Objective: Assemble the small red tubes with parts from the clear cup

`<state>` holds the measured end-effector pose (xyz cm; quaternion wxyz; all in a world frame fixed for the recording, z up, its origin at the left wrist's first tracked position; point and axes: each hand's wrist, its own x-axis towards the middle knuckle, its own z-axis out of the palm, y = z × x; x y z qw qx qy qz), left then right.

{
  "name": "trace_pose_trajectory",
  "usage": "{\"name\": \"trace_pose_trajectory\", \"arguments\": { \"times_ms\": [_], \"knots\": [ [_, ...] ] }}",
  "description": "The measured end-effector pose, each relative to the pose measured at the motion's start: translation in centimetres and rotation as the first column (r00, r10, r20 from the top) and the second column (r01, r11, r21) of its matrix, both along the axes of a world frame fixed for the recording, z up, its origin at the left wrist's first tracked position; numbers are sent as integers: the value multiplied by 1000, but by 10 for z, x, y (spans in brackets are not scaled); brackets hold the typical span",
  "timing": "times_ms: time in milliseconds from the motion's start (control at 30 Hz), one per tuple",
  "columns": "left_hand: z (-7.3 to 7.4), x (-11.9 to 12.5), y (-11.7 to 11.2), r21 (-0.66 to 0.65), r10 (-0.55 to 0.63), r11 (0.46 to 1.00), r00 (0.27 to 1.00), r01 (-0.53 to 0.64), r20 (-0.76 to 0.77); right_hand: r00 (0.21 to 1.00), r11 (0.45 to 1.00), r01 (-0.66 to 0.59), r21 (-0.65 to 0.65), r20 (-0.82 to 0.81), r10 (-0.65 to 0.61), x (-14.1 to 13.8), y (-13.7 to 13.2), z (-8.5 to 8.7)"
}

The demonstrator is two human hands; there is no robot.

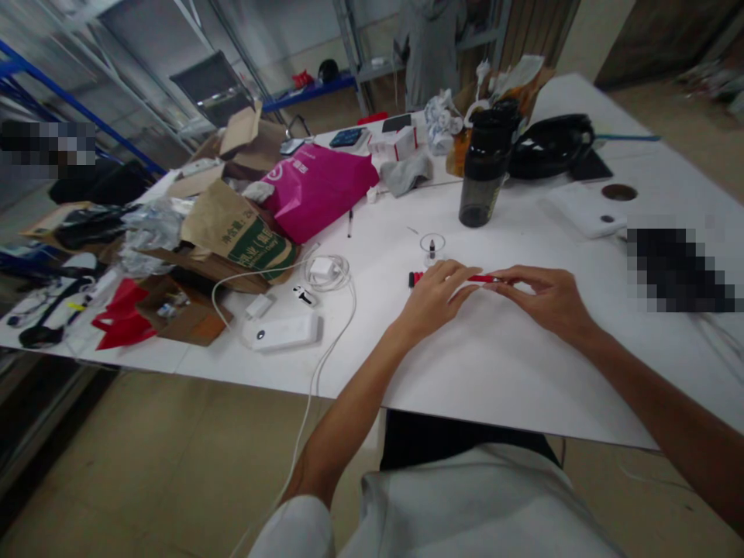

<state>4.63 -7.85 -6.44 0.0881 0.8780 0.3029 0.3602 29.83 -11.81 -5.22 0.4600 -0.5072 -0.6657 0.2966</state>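
Note:
A thin red pen (482,278) lies level between my two hands, just above the white table. My left hand (428,304) pinches its left end with thumb and fingers. At the other end, near a narrow tip, the fingertips of my right hand (543,301) are closed on the pen. Several red sticks with black ends (415,279), apparently pens, lie side by side at the left hand's knuckles, partly hidden by it. Behind that hand stands a small clear cup (432,246) with a short dark-tipped piece upright in it.
A dark water bottle (480,170) stands behind the cup. Left of my hands are a white power bank (284,332), a coiled white cable (349,287), a magenta bag (325,186) and a brown paper bag (232,232). A person in grey (433,50) stands beyond the table.

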Motion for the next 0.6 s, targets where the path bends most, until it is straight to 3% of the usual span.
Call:
{"name": "trace_pose_trajectory", "arguments": {
  "times_ms": [300,600],
  "knots": [
    [-7,-1,5,128,68,990,997,-63,-41,982,987,-86,-137,-180,61,-4,6,10],
    [-6,-1,2,67,93,994,990,-86,-110,983,997,-15,-73,-183,1,-3,6,4]
  ]
}}
